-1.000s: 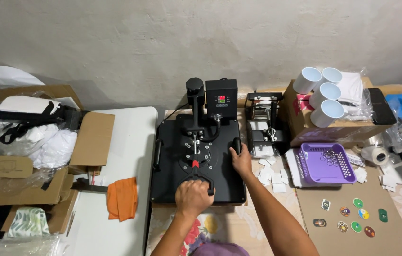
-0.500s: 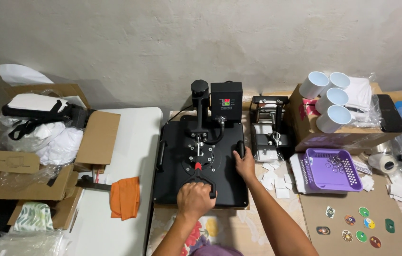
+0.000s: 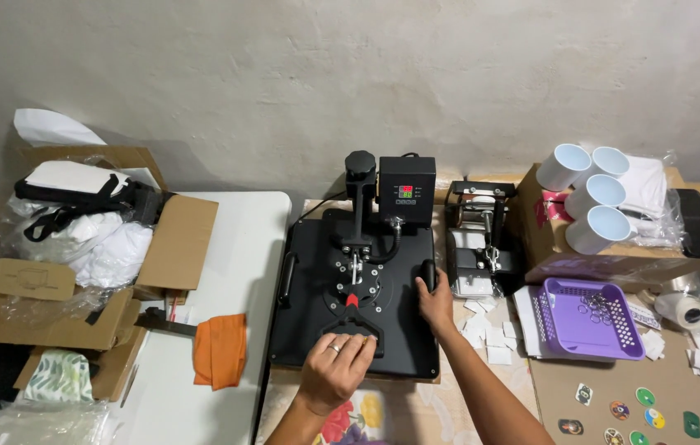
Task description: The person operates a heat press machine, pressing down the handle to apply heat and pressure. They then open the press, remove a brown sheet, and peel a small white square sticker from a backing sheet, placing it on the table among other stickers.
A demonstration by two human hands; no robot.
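Note:
A black flat heat press (image 3: 317, 305) lies closed on the table in front of me, with a control box (image 3: 406, 192) and a round knob at its back. My left hand (image 3: 338, 368) is wrapped over the press's front handle. My right hand (image 3: 434, 300) rests on the right edge of the top plate, fingers around the side grip there.
A small mug press (image 3: 482, 239) stands right of the machine. Beyond it are white mugs (image 3: 597, 206) on a cardboard box, a purple basket (image 3: 585, 317) and round badges (image 3: 645, 408) on brown card. An orange cloth (image 3: 220, 350) lies on the white table (image 3: 234, 247); open boxes with white fabric sit at left.
The camera has shifted slightly so the scene sits lower in the picture. Both hands stay on the press in the same places.

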